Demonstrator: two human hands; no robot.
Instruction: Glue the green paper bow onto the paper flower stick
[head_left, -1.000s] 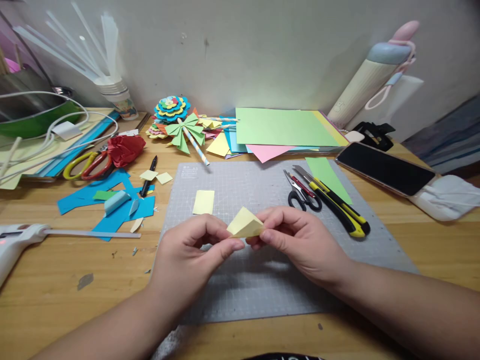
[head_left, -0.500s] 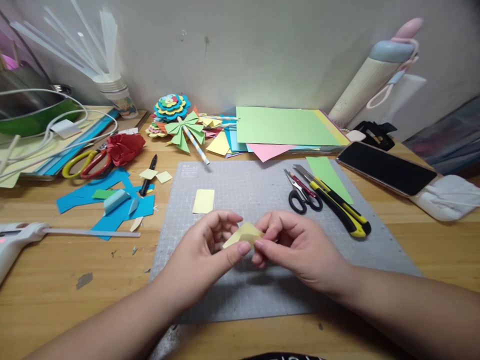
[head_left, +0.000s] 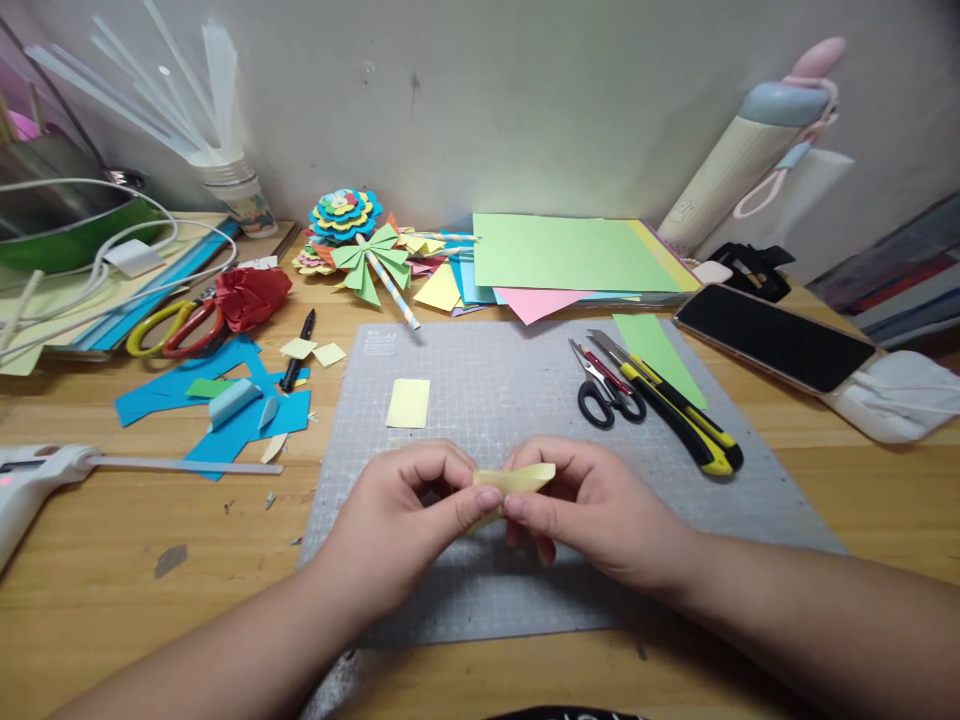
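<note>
Above the grey cutting mat (head_left: 465, 390), a small piece of yellow paper (head_left: 517, 478) is pinched between both my hands. My left hand (head_left: 427, 510) is closed on its left part, thumb in front. My right hand (head_left: 577, 500) grips it farther right, the two thumb tips almost meeting. The paper looks bent, and its lower part is hidden behind my thumbs. A flat yellow paper rectangle (head_left: 408, 403) lies on the mat beyond my left hand. Black-handled scissors (head_left: 607, 395) and a yellow-and-black utility knife (head_left: 679, 415) lie on the mat beyond my right hand.
Blue paper scraps (head_left: 247, 420), a black pen (head_left: 298, 350) and a glue gun (head_left: 45, 490) are at left. Paper flowers (head_left: 345, 215) and stacked coloured sheets (head_left: 570, 252) line the wall. A phone (head_left: 772, 335) lies at right; a green strip (head_left: 660, 355) overlaps the mat's edge.
The yellow paper has turned in my fingers, from a peaked shape to a narrow, lengthwise band reaching farther right. My thumbs have drawn closer together.
</note>
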